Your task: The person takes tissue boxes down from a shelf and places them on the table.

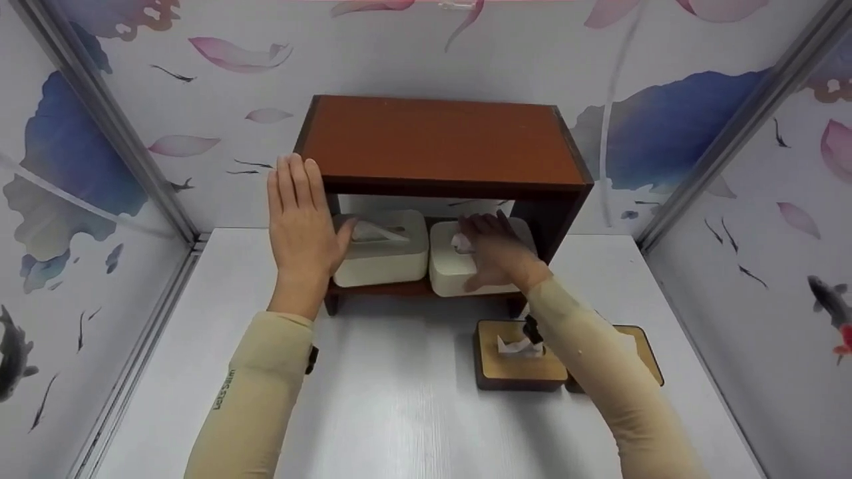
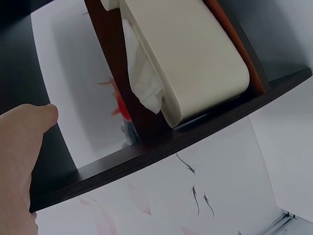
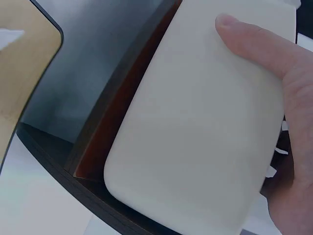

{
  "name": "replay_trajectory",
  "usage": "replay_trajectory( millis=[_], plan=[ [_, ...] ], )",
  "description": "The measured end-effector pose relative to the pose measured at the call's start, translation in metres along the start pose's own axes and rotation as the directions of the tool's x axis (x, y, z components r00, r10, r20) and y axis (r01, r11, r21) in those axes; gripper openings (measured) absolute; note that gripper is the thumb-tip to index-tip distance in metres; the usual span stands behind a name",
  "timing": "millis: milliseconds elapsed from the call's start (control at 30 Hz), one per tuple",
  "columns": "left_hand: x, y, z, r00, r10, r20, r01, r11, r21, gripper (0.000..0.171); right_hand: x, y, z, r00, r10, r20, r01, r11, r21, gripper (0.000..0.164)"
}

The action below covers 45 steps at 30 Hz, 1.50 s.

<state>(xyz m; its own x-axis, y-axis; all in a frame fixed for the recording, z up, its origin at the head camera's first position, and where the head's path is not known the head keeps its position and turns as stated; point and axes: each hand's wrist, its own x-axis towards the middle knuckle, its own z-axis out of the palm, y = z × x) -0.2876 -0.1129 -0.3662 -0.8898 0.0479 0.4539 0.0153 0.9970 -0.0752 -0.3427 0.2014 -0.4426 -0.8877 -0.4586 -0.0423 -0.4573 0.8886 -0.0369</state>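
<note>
A small red-brown shelf (image 1: 439, 140) with dark side panels stands against the back wall. My left hand (image 1: 299, 226) rests straight-fingered at its left side; in the left wrist view the thumb (image 2: 29, 122) lies over the panel's inner face. Inside, on the lower board, sit two cream tissue boxes, the left one (image 1: 383, 266) with a tissue sticking out. The right tissue box (image 1: 449, 266) is in my right hand (image 1: 499, 253), fingers across its top. In the right wrist view the thumb (image 3: 259, 46) presses the front face of that cream box (image 3: 195, 132).
On the white table (image 1: 373, 399), in front of the shelf's right end, stands a tissue box with a wood-coloured top (image 1: 506, 369). A second wood-topped box (image 1: 642, 346) is beside it, partly behind my right forearm. Patterned panels enclose the back and both sides.
</note>
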Motion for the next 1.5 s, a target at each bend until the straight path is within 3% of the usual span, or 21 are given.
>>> replay_trajectory(
  millis=[267, 400, 533, 1000, 1500],
  plan=[
    [0.0, 0.001, 0.002, 1.0, 0.006, -0.005, -0.006, 1.0, 0.028, 0.106, -0.019, -0.011, 0.005, 0.993, -0.01, -0.117, 0.007, 1.0, -0.027, 0.125],
    [-0.001, 0.0, 0.001, 1.0, 0.01, -0.007, -0.01, 0.999, 0.031, 0.107, -0.028, -0.017, 0.007, 0.972, -0.053, -0.228, 0.038, 0.997, -0.069, 0.123],
    [0.0, -0.001, 0.001, 1.0, 0.01, -0.003, -0.01, 1.0, 0.028, 0.108, -0.036, -0.025, 0.009, 0.956, -0.071, -0.283, 0.04, 0.993, -0.112, 0.126],
    [0.0, -0.001, 0.0, 1.0, 0.019, 0.003, -0.019, 1.0, 0.011, 0.108, -0.068, -0.056, 0.019, 0.962, -0.012, -0.274, -0.029, 0.989, -0.145, 0.133],
    [0.0, -0.001, 0.0, 1.0, 0.015, 0.0, -0.015, 1.0, -0.013, 0.108, -0.077, -0.098, 0.038, 0.972, 0.001, -0.234, -0.025, 0.995, -0.098, 0.13]
  ],
)
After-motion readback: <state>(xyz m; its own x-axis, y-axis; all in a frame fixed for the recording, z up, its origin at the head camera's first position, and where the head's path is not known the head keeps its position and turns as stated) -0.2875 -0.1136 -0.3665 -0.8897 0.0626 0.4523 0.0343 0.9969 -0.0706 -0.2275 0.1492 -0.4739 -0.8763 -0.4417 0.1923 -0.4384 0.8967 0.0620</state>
